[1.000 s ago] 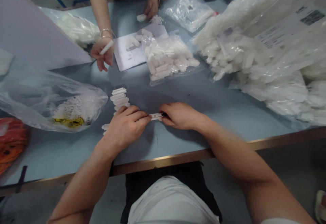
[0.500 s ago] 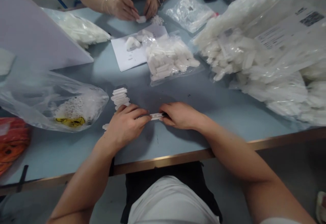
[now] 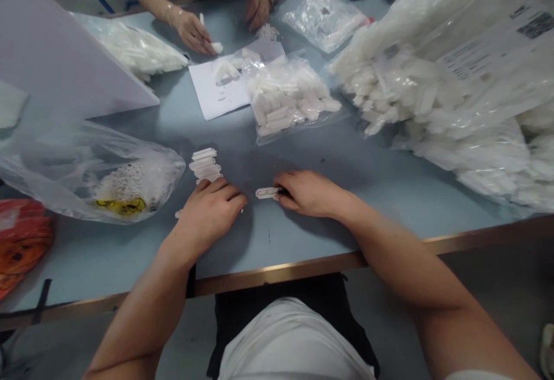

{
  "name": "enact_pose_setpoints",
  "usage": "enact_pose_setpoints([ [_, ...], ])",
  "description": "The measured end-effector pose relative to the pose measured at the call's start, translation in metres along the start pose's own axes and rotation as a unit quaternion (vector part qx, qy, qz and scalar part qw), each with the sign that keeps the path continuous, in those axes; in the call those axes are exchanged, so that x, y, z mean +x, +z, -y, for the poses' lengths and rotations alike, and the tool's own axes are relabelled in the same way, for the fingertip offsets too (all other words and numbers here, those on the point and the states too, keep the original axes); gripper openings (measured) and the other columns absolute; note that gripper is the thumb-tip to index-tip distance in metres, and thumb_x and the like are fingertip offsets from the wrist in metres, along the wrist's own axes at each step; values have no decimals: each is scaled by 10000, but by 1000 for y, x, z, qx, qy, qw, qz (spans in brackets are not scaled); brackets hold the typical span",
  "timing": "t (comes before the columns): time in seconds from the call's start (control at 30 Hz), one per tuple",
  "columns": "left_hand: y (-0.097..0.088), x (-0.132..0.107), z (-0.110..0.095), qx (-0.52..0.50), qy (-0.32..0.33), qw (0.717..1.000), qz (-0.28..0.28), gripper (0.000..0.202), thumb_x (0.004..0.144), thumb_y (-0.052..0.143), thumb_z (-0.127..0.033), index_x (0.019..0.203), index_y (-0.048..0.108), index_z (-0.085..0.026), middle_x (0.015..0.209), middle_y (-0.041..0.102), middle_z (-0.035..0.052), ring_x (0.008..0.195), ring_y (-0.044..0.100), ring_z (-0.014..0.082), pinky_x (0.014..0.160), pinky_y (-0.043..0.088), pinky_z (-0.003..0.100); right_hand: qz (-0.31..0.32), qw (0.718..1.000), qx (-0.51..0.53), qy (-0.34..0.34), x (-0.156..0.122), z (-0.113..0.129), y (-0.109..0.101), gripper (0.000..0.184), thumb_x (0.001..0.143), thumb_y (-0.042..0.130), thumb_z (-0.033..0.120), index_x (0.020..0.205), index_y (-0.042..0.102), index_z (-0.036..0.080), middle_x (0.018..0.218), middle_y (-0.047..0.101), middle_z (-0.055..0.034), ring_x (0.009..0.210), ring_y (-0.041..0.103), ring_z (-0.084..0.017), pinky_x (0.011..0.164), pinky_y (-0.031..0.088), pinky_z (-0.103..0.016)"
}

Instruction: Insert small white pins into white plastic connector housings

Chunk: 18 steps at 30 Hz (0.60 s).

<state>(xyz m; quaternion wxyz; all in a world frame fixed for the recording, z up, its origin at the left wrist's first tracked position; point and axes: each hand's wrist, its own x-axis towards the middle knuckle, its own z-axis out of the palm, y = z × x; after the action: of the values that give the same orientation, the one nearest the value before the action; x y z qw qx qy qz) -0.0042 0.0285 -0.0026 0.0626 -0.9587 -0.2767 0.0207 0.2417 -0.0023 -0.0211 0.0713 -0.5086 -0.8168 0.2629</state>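
Observation:
My right hand (image 3: 307, 194) is closed, its thumb and fingertips pinching the right end of a small white perforated strip (image 3: 266, 193). Something dark shows between those fingertips, too hidden to name. To the left, apart from the strip, my left hand (image 3: 212, 207) rests low over the table with fingers curled together. A tiny pale bit shows by its thumb; what it holds, if anything, I cannot make out. Just beyond its knuckles lies a row of similar white pieces (image 3: 205, 164), partly covered by that hand.
A clear bag of small printed parts (image 3: 130, 190) lies left. Ahead are a bag of white pieces (image 3: 289, 94) and a paper sheet (image 3: 203, 94). Large filled bags (image 3: 433, 80) crowd the right. Across the table, a co-worker's hand (image 3: 197, 33) is near a white piece (image 3: 217, 48).
My left hand has drawn left, away from the strip, uncovering its left end. My right hand stays on the strip. The co-worker's hand with the white piece moved left and nearer.

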Motion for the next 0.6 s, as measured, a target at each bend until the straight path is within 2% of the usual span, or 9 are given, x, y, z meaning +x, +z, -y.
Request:
enact_pose_setpoints([
  [0.3,0,5,-4,11,-10,1000,6,75,857,587,-200,790,619,-198,769,637,51,840,582,264,735,466,402,4,1000,-2,-5,0,2,-1,205,949,501,313,1058,607,177,933,704,-67,781,620,-179,628,310,-276],
  [0.6,0,5,-3,-118,-31,991,-50,100,889,542,-195,850,634,-200,768,642,35,811,560,216,732,478,330,2,1000,16,-8,0,-2,2,256,905,575,300,1129,565,178,964,703,-66,790,611,-184,609,296,-268],
])
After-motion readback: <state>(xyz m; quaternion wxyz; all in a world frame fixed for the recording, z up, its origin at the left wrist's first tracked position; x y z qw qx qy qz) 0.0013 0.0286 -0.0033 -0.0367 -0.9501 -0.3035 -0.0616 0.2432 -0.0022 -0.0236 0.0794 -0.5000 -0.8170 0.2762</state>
